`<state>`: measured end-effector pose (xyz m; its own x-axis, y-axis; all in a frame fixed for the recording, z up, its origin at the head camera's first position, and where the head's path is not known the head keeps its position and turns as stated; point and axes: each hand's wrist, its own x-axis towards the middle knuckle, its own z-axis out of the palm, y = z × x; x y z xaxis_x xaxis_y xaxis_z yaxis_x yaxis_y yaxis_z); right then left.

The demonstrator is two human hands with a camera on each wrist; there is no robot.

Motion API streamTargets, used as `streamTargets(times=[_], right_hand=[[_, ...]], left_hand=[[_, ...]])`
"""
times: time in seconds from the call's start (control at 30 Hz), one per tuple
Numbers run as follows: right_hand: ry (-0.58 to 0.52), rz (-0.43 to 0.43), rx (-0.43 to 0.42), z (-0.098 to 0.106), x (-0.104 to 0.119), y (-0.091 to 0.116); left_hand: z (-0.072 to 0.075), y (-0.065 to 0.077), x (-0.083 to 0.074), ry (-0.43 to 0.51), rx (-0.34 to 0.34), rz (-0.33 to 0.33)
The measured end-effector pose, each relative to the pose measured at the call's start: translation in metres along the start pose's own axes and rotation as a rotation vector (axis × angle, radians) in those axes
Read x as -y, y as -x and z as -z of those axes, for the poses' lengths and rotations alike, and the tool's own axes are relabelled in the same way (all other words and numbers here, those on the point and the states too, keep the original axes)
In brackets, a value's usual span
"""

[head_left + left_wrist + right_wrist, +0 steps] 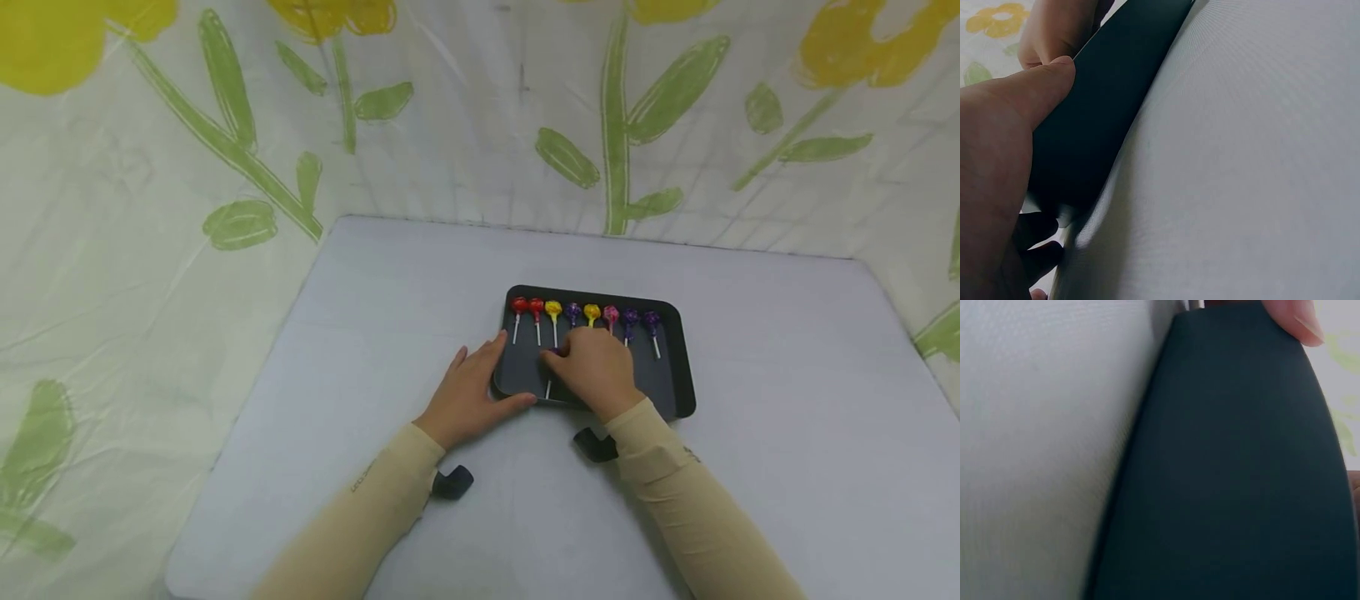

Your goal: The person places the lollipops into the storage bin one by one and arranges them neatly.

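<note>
A dark baking tray [678,375] lies on the table with several wrapped lollipops in a row along its far side. From left they run red [519,306], red, yellow [552,308], purple, yellow, pink [611,316], then purple [652,319]. My left hand [468,396] spreads round the tray's near left corner, thumb along the front rim and fingers at the left side. Inside the tray, my right hand [600,367] pinches another lollipop; its white stick [548,389] points toward the front rim and its purple head is mostly hidden by the fingers.
The pale table [375,308] extends around the tray. Behind it hangs a white sheet [465,108] printed with yellow flowers and green leaves. Black wrist-worn pieces show beneath both cuffs, at the left [453,483] and the right [595,446], close over the tabletop.
</note>
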<state>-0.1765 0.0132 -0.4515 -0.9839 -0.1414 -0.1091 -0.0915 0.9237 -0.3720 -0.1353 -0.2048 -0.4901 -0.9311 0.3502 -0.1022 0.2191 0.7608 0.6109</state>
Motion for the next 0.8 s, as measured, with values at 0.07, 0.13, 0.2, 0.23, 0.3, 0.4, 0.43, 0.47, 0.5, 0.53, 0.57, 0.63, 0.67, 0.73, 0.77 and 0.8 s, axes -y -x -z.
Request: streamTargets(times=[0.07, 0.13, 0.2, 0.23, 0.3, 0.4, 0.43, 0.47, 0.5, 0.53, 0.57, 0.63, 0.67, 0.73, 0.77, 0.8], right_hand=[[0.002, 0.004, 0.003, -0.001, 0.002, -0.001], [0.004, 0.007, 0.007, -0.002, 0.004, -0.002], [0.006, 0.007, 0.014, -0.004, 0.005, -0.003], [0.011, 0.007, 0.014, -0.004, 0.006, -0.004], [0.014, 0.006, 0.012, -0.006, 0.007, -0.005], [0.013, 0.011, 0.006, -0.007, 0.010, -0.007], [0.013, 0.014, 0.005, -0.008, 0.011, -0.007], [0.009, 0.017, 0.005, -0.008, 0.012, -0.008], [0.004, 0.020, 0.006, -0.009, 0.013, -0.008], [0.003, 0.022, 0.009, -0.009, 0.014, -0.009], [0.002, 0.025, 0.011, -0.010, 0.015, -0.009], [-0.001, 0.025, 0.013, -0.011, 0.017, -0.010], [-0.004, 0.026, 0.012, -0.012, 0.018, -0.011], [-0.003, 0.025, 0.012, -0.013, 0.019, -0.012], [-0.003, 0.026, 0.011, -0.014, 0.020, -0.012], [-0.003, 0.026, 0.010, -0.014, 0.021, -0.013]], left_hand=[[0.000, 0.000, 0.000, -0.001, -0.001, -0.005], [0.001, 0.000, 0.000, -0.002, -0.004, -0.010], [0.001, 0.000, 0.000, -0.002, -0.005, -0.012], [0.001, 0.000, 0.000, 0.000, -0.006, -0.012], [0.001, 0.000, 0.000, 0.004, -0.005, -0.012], [0.001, 0.000, 0.000, 0.008, -0.002, -0.012], [0.000, 0.000, 0.000, 0.008, -0.003, -0.013], [0.000, 0.000, 0.000, 0.007, -0.004, -0.014], [0.000, 0.000, 0.000, 0.004, -0.006, -0.016], [0.000, 0.000, 0.001, 0.002, -0.009, -0.019], [0.000, -0.001, 0.001, 0.000, -0.012, -0.022], [-0.001, -0.001, 0.001, -0.004, -0.017, -0.028], [-0.001, -0.001, 0.001, -0.003, -0.018, -0.032], [-0.001, -0.002, 0.002, -0.003, -0.019, -0.037], [-0.001, -0.002, 0.002, -0.002, -0.020, -0.038], [0.000, -0.002, 0.002, -0.002, -0.020, -0.038]])
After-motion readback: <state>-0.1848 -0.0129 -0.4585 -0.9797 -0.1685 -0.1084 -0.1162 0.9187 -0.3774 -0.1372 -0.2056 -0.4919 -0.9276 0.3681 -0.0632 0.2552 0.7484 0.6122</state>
